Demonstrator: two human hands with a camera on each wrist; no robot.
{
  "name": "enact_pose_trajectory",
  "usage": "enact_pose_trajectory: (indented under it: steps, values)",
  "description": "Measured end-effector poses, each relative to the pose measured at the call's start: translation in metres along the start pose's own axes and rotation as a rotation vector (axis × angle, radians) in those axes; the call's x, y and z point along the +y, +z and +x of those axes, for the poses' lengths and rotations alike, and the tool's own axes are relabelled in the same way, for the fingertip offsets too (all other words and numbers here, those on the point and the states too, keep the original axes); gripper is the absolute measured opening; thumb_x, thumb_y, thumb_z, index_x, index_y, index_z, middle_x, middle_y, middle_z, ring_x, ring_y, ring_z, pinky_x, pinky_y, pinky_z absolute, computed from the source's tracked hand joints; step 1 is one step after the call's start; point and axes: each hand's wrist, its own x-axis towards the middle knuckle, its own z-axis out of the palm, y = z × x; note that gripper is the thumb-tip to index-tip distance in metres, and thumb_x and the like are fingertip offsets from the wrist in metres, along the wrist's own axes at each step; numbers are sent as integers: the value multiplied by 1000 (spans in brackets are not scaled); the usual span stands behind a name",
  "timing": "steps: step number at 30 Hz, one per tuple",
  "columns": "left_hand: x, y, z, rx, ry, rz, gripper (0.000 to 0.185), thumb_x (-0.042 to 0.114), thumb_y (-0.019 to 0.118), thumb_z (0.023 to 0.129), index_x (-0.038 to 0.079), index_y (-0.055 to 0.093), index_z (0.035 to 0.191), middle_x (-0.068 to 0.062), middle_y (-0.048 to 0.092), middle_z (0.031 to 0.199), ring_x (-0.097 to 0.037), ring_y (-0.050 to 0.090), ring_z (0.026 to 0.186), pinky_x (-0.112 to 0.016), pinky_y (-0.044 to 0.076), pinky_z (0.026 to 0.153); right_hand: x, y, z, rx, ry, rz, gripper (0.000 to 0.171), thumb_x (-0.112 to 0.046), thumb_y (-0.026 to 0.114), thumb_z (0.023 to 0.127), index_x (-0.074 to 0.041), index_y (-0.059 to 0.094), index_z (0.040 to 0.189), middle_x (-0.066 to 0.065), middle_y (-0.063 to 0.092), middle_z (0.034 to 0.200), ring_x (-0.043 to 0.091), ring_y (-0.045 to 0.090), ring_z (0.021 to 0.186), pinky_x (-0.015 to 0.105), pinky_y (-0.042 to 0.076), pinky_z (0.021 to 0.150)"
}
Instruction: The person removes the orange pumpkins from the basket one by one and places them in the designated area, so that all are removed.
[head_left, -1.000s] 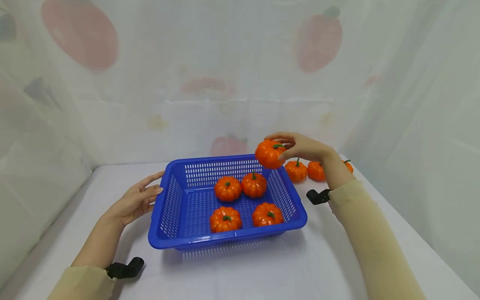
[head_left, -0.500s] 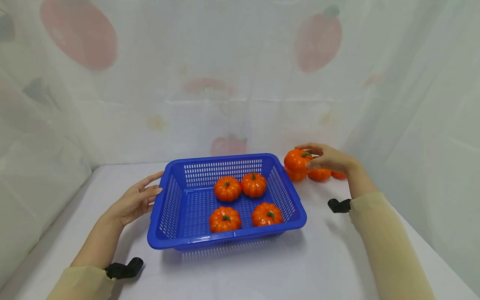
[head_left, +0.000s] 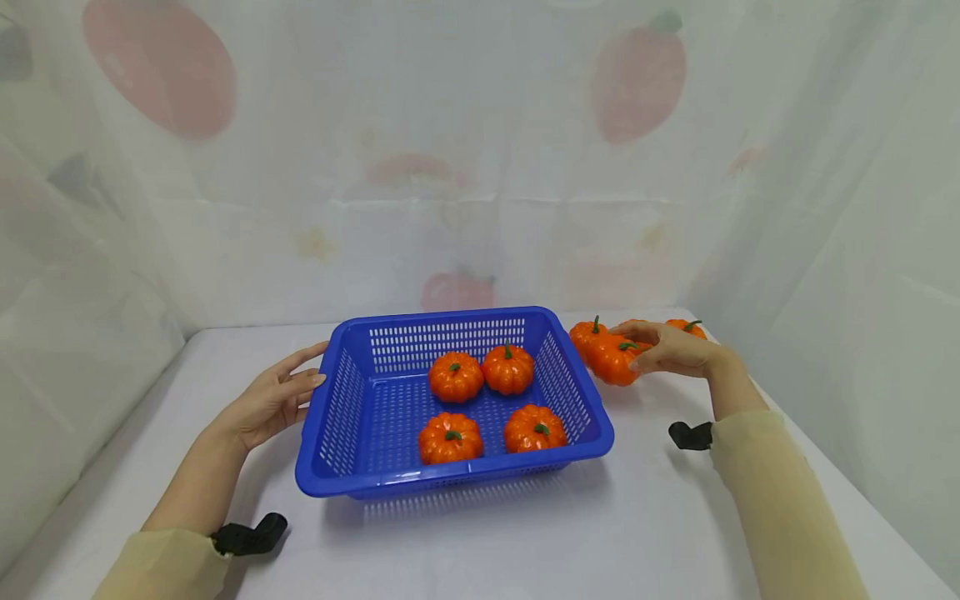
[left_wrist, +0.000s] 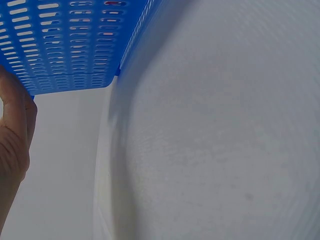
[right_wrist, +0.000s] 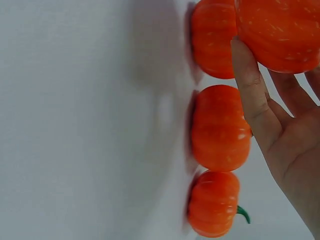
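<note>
My right hand point(head_left: 675, 348) holds a small orange pumpkin point(head_left: 613, 361) with a green stem, thumb on the near side and fingers over the back. In the right wrist view this pumpkin point(right_wrist: 280, 35) hangs clear of the white table. Just behind it sits a row of like pumpkins, one of them a pumpkin point(head_left: 587, 335) close to the basket's right wall. My left hand point(head_left: 266, 404) rests against the left side of a blue plastic basket point(head_left: 330, 486), its fingers extended at the rim. Inside the basket lie several pumpkins point(head_left: 455, 377), toward the middle and right.
A white cloth covers the table point(head_left: 480, 550). Pale printed curtains point(head_left: 480, 233) close in the back and both sides. Another pumpkin point(head_left: 684, 327) stands at the back right, near the table edge. The basket's right rim rises between the row and its inside.
My right hand has carried the pumpkin from over the basket's back right corner to the right, then lower, in front of the row. The left hand and basket have stayed put.
</note>
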Motion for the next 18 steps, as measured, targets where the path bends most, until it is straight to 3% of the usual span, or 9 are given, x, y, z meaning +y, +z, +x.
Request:
enact_pose_trajectory:
  steps: [4,18]
  values:
    - [-1,-1,1,7,-5,8,69,11,47,104,14,7,160,6,71,111,-10,74,94,-29,62,82,13,2,1,13,56,16,79,-10,67,83,-8,30,152,14,14,164,34,26,145,33,50,104]
    - [-1,0,2,26,-20,22,71,12,49,103,15,8,160,7,70,111,-9,74,94,-30,62,82,28,11,10,-58,101,-40,76,-13,71,81,-8,38,149,19,22,162,42,15,152,50,40,116]
